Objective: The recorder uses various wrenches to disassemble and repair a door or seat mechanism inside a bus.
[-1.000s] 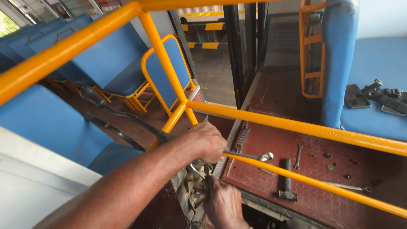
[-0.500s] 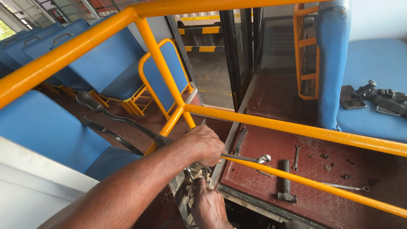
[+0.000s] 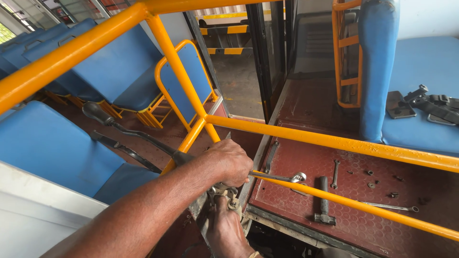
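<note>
At the far left a blue seat [image 3: 52,148] lies low in view under a thick yellow rail [image 3: 71,52] that slants up toward the top of the frame. Just right of the seat a long dark lever with a rounded black knob [image 3: 95,112] runs diagonally down to the foot of a yellow post [image 3: 179,79]. The left hand [image 3: 229,162] comes in over the forearm from the lower left and is closed in a fist around the handle end of a silver wrench [image 3: 279,177], fingers curled tight on it. Directly below, the right hand [image 3: 224,229] reaches up from the bottom edge with its fingers bunched at a grimy metal fitting [image 3: 222,193] beside the floor's edge; what they grip there I cannot tell, since the left fist covers them. The wrench extends rightward from the left fist, its ring head resting over the red studded floor plate [image 3: 363,210], touching or just under the lower yellow bar [image 3: 344,200]. Further right on that plate lie a hammer [image 3: 324,203], a small spanner [image 3: 335,173], scattered nuts [image 3: 370,184] and a thin wrench [image 3: 389,206]. At the far right a blue seat [image 3: 420,119] holds dark tools [image 3: 430,102].
</note>
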